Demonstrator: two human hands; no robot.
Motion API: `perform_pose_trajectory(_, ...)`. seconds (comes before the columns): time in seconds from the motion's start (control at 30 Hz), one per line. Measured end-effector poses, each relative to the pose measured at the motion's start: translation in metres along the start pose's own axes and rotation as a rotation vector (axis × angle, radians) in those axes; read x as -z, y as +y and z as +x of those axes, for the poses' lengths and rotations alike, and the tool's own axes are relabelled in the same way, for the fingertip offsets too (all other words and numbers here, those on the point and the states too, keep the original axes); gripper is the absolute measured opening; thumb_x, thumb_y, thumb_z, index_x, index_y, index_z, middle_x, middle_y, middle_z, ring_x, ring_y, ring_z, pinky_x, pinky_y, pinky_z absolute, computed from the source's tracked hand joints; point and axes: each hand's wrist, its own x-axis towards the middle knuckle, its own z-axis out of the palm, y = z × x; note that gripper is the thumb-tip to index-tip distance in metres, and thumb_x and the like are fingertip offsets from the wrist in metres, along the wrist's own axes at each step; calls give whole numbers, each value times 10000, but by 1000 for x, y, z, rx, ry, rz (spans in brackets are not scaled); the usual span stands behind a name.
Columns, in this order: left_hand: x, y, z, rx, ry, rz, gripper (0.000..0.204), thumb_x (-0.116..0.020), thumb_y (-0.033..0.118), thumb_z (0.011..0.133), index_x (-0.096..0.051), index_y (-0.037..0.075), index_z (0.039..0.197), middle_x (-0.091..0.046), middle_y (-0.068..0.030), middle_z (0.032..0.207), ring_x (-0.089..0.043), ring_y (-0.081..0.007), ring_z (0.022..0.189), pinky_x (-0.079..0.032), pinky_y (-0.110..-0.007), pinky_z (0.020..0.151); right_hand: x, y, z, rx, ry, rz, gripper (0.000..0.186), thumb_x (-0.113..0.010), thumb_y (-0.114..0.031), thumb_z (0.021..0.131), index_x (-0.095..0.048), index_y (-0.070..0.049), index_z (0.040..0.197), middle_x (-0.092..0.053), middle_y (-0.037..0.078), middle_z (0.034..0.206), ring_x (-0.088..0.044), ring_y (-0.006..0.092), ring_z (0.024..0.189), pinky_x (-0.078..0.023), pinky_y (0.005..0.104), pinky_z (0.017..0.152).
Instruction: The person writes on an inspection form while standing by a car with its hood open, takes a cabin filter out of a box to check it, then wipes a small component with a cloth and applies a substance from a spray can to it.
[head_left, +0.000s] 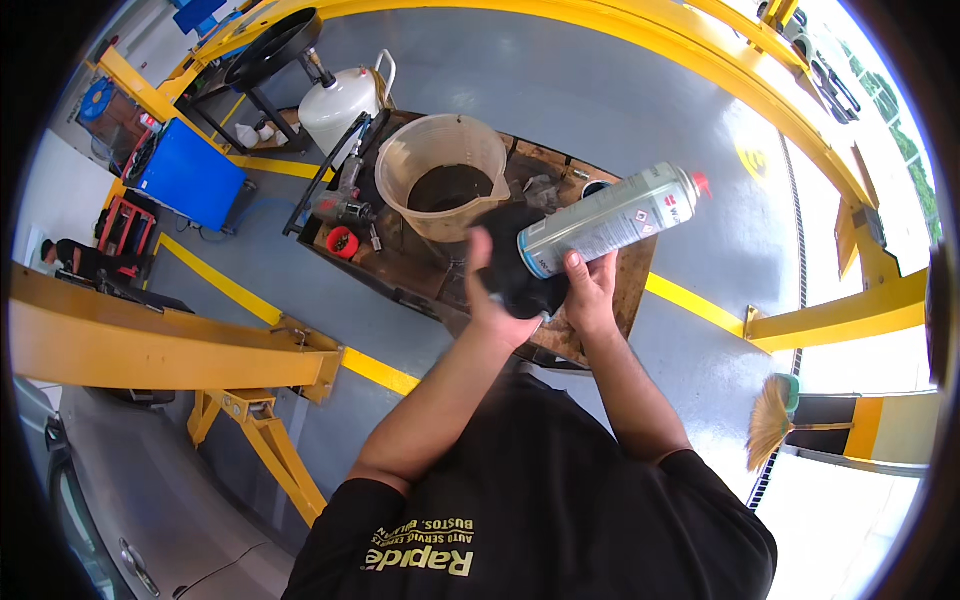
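My right hand (592, 292) is wrapped round a silver-grey spray can (605, 222) with a red nozzle cap and a blue band at its base. The can tilts up to the right. Slightly blurred by motion, my left hand (492, 305) holds a black round part (522, 285) whose exact kind I cannot make out. The can's base overlaps that part in view; whether they touch is unclear. Beyond both hands, a translucent measuring bucket (397, 175) with a pouring spout stands on a stained work cart (625, 290). Dark stuff covers its bottom.
Left of the bucket lie a power wrench (342, 209) and a red cup (342, 243) of small parts. A white tank (335, 108) and black drain pan (272, 50) stand behind. Yellow lift arms (170, 345) flank me, with a grey car (170, 500) lower left and a broom (770, 420) at right.
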Motion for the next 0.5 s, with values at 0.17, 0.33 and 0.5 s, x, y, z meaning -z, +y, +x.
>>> perform_pose_trajectory(0.17, 25, -16, -6, -68, 220, 570, 604, -396, 463, 1108, -460, -8, 1481, -546, -123, 1449, -513, -237, 1355, -373, -393, 1160, -21, -20, -7, -122, -20, -111, 723, -667, -192, 988, -225, -28, 1537, -474, 248, 1499, -489, 353, 1380, -375, 481, 1171)
perform_pose_trajectory(0.33, 12, -14, -23, -329, -151, 957, 709, -357, 387, 1090, -114, -24, 1615, -230, -169, 1659, -242, -284, 1530, -184, -415, 1246, -6, -28, -1, -128, 140, -177, 662, -652, -133, 986, -271, -27, 1517, -490, 151, 1408, -513, 259, 1282, -414, 410, 1107)
perform_pose_trajectory(0.5, -9, 0, -18, -313, -301, 2017, 830, -316, 505, 1072, -4, -28, 1626, -36, -219, 1712, -37, -352, 1588, -36, -470, 1263, 9, -25, -9, -106, 17, -119, 588, -606, -198, 1023, -317, -22, 1504, -492, 135, 1400, -511, 231, 1276, -415, 390, 1102)
